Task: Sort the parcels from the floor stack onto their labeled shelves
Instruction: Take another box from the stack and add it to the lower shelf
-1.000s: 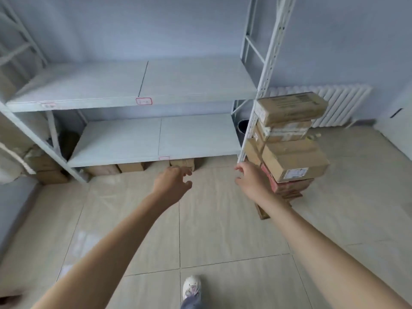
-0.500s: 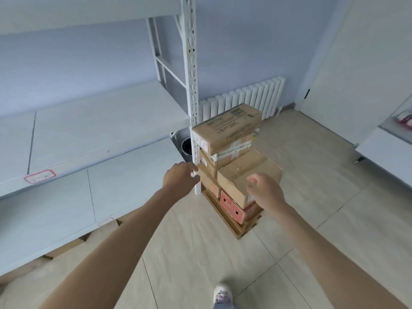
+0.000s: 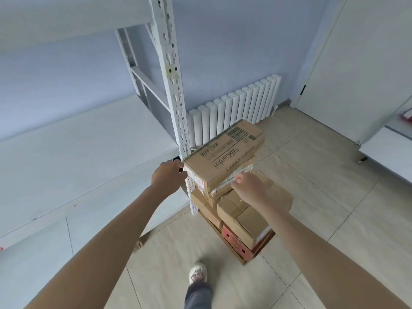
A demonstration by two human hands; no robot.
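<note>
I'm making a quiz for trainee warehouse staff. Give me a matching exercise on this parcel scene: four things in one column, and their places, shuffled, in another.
Things:
1. long brown cardboard parcel with printed lettering
2. red cardboard box
3. white ribbed radiator
4. white sneaker

Places:
A. against the blue wall
B. top of the floor stack
C. on the tiles, bottom of the view
D. low in the stack

Pairs: 1-B, 2-D, 3-A, 4-C
</note>
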